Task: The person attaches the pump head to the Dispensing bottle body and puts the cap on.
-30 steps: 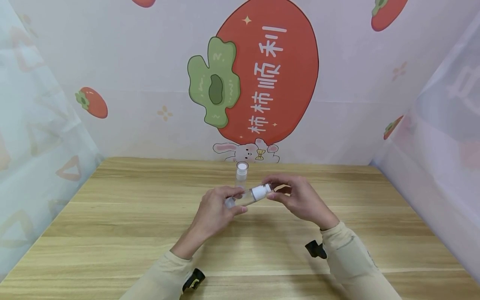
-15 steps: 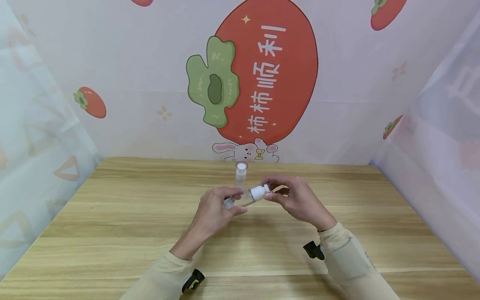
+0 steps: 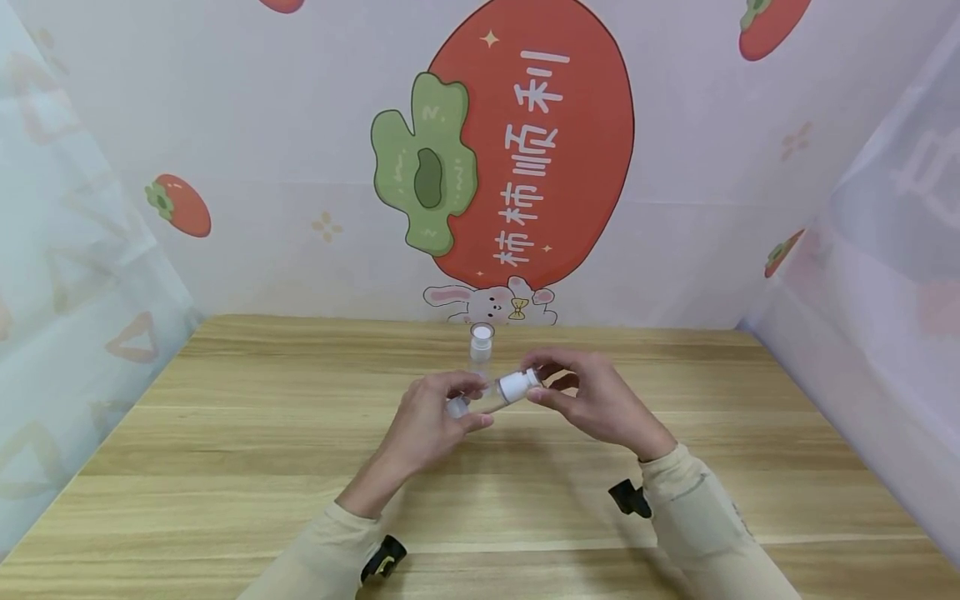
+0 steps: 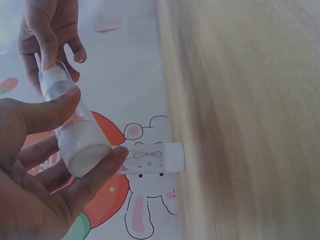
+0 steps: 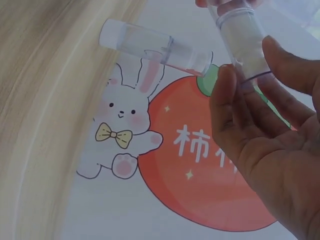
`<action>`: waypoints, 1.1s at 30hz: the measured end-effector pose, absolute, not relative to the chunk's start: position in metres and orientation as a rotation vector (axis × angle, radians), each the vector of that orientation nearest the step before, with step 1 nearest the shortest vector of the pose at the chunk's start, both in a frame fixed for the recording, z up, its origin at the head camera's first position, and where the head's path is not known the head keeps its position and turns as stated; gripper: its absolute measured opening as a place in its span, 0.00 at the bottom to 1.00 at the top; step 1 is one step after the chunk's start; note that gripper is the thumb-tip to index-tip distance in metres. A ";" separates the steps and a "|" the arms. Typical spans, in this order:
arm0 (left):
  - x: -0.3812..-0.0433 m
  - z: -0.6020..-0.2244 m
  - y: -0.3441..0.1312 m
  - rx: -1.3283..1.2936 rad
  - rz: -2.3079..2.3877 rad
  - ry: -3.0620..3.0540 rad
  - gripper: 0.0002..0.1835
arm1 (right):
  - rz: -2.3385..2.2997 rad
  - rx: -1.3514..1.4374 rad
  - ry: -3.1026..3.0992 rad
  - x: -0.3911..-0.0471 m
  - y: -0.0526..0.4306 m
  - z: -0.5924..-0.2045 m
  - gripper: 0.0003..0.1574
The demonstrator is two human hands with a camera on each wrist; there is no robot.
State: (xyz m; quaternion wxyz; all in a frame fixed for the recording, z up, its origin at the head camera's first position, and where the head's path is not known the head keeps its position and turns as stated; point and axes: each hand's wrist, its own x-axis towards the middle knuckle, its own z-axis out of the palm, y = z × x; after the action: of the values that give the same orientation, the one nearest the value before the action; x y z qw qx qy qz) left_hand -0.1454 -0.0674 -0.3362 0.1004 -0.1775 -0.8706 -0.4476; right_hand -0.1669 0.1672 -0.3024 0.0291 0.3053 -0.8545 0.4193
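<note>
A slim clear bottle with a white pump collar (image 3: 514,386) is held tilted above the table, its top toward the right. My left hand (image 3: 431,421) grips its lower end, thumb and fingers around the white base (image 4: 85,152) in the left wrist view. With thumb and fingertips, my right hand (image 3: 600,400) holds the clear cap (image 5: 242,42) at the top end; the white pump shows through it in the right wrist view. Behind the hands stands a second, similar bottle (image 3: 482,343), upright with its clear cap on. My left fingers overlap its lower part in the head view.
The wooden table (image 3: 262,467) reaches back to a white backdrop (image 3: 300,100) printed with a large red persimmon and a rabbit. Pale curtains (image 3: 75,275) hang along both sides. A black wrist mount (image 3: 382,557) sits under each sleeve.
</note>
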 end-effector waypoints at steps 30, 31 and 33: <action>-0.161 -0.345 -0.101 -0.098 -1.719 -2.561 0.24 | 0.865 0.825 -2.780 -0.169 0.183 -0.314 0.31; -0.162 -0.345 -0.103 -0.069 -1.730 -2.567 0.25 | 0.848 0.816 -2.786 -0.170 0.183 -0.315 0.30; -0.167 -0.346 -0.108 -0.016 -1.757 -2.570 0.26 | 0.813 0.802 -2.800 -0.170 0.184 -0.316 0.30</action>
State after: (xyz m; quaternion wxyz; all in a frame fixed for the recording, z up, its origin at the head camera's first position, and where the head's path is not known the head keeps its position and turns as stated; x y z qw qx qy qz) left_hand -0.1668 -0.1075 -0.3456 0.0140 -0.0053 -0.8254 -0.5643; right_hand -0.1698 0.1844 -0.3162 0.0591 0.2647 -0.9244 0.2683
